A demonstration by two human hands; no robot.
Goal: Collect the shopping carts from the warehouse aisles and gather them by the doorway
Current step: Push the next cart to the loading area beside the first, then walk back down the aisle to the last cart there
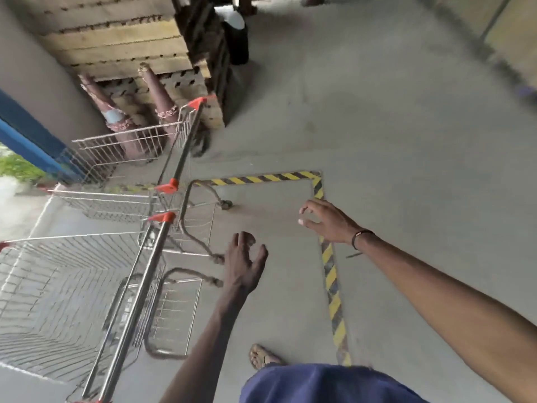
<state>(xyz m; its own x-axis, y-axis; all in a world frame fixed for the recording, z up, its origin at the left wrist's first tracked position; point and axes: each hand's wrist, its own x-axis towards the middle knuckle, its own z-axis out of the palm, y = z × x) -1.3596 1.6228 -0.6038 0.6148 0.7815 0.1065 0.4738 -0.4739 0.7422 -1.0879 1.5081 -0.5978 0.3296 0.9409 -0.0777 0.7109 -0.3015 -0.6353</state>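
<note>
Both arms reach forward. The left hand is open, fingers spread. The right hand, farther out, hangs loosely curled, empty.

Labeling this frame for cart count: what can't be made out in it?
Head view only:
- Nearest wire shopping cart: basket cut off by the left edge.
- Stacked wooden pallets: motion-blurred, top cut off.
- Black-and-white object behind the pallets: blurred, unidentifiable.
- Two dusty red cones: bases hidden behind the farthest cart's basket.

Shiny metal-wire carts, seemingly matt concrete floor
</note>
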